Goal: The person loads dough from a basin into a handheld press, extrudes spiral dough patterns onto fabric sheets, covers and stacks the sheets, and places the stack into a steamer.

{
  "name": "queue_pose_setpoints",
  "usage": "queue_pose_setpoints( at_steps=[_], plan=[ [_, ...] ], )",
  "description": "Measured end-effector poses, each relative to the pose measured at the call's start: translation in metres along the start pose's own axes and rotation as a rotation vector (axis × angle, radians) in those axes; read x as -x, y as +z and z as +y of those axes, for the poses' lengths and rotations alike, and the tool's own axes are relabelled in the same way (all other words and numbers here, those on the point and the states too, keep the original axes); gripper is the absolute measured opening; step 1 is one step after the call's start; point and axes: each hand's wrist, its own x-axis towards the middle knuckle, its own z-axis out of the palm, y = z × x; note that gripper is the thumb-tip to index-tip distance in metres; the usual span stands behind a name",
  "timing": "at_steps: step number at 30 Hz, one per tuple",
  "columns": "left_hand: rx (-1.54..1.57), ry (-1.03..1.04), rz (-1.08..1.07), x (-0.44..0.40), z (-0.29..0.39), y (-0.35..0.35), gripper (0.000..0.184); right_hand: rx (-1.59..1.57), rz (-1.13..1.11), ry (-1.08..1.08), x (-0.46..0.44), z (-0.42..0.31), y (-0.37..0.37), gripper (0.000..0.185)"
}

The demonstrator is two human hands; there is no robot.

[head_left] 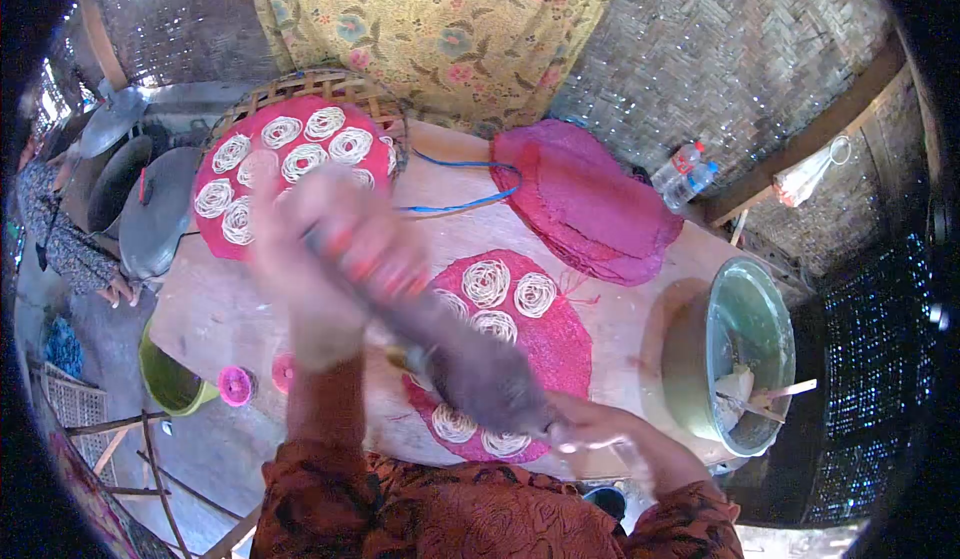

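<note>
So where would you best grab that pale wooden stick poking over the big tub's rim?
Probably by the free end of the wooden stick, coming from the picture's right: that end juts past the rim of the tub, in the open, while its other end lies inside.

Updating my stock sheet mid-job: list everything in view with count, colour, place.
dark tool: 1, grey-purple, slanting between hands
coils: dozen-plus, cream, on two mats
mats: 2 with coils, pink, mid-table and tray
mat stack: 1, pink, table's far right
tray: 1, tan, table's far left
strap: 1, blue, beside mat stack
bottles: 2, clear, beyond mat stack
tub: 1, green, table's right
bucket: 1, green, left of table
containers: 2, pink, near left
pans: at least 3, grey, far left
curtain: 1, yellow floral, back
wall: 1, woven brown, back
table: 1, pale brown, centre
person: 1, patterned clothes, left edge
left hand: 1, blurred, around tool's far end
right hand: 1, at tool's near end
</note>
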Motion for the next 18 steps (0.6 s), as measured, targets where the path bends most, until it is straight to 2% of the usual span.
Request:
queue_pose_setpoints(
  at_steps=[1,2,5,7,8,10,12,13,15,17,18],
  plan=[
    [0.056,-0.032,0.224,-0.019,-0.017,0.002,0.066,-0.136,0.065,0.187,0.019,-0.007,-0.009,0.086],
    [0.075,-0.039,0.249,-0.042,-0.036,-0.004,0.064,-0.209,0.119,0.242,0.034,-0.006,-0.024,0.083],
    [0.220,-0.118,0.425,-0.089,-0.105,-0.038,0.057,-0.326,0.223,0.233,0.075,0.020,-0.071,0.078],
    [0.290,-0.096,0.364,-0.096,-0.155,-0.074,0.038,-0.467,0.377,0.332,0.073,-0.011,-0.080,0.065],
    [0.403,-0.132,0.288,-0.094,-0.178,-0.105,0.040,-0.469,0.385,0.329,0.072,-0.005,-0.082,0.065],
    [0.525,-0.171,0.213,-0.087,-0.216,-0.151,0.042,-0.267,0.524,0.531,0.067,0.013,-0.087,0.068],
    [0.553,-0.199,0.351,-0.075,-0.241,-0.176,0.047,-0.258,0.546,0.596,0.064,0.020,-0.082,0.068],
    [0.553,-0.201,0.349,-0.070,-0.251,-0.184,0.047,-0.245,0.559,0.657,0.062,0.022,-0.081,0.068],
    [0.547,-0.207,0.468,-0.060,-0.265,-0.192,0.048,-0.258,0.525,0.629,0.066,0.021,-0.087,0.068],
    [0.549,-0.203,0.478,-0.063,-0.257,-0.183,0.047,-0.079,0.586,0.721,0.066,0.014,-0.096,0.063],
    [0.553,-0.189,0.430,-0.069,-0.250,-0.180,0.047,-0.021,0.604,0.654,0.065,0.018,-0.097,0.065]
  ],
)
